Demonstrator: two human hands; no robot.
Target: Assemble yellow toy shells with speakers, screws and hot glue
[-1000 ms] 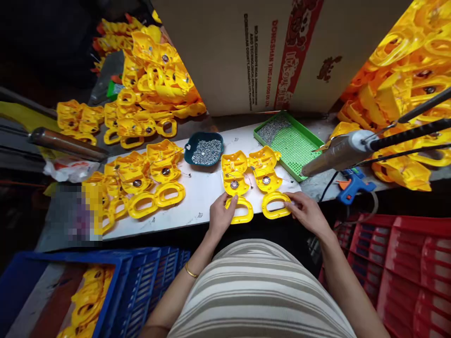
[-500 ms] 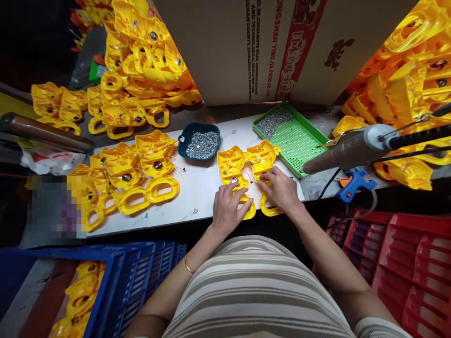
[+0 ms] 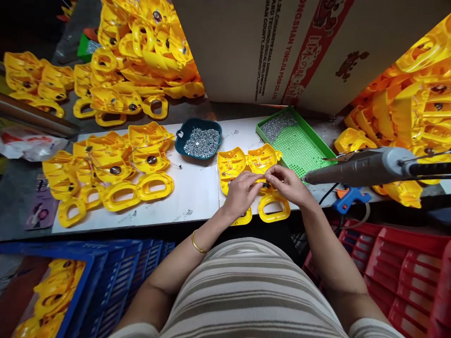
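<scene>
- A blue crate [image 3: 116, 277] is sitting at the lower left, in front of the worktop [image 3: 197, 197].
- A heap of yellow shells [image 3: 116, 173] is lying on the left part of the worktop.
- A dark dish [image 3: 200, 139] of small screws is standing just behind and to the left of a pair of shells.
- The left hand [image 3: 241, 192] is resting over the left shell [image 3: 230, 162] of that pair, which is lying near the front edge. Its fingers are pinching together on something too small to make out.
- The right hand [image 3: 289, 185] is reaching over the right shell [image 3: 264, 157], fingers pinching too, tips almost meeting the other hand's.
- A green tray [image 3: 299, 148] is lying just right of the pair, with screws in its far corner.
- A power screwdriver [image 3: 362, 166] is hanging with its tip pointing at the right hand.
- A glue gun [image 3: 347, 197] is lying beneath it, and red crates [image 3: 405, 267] are standing at the lower right.
</scene>
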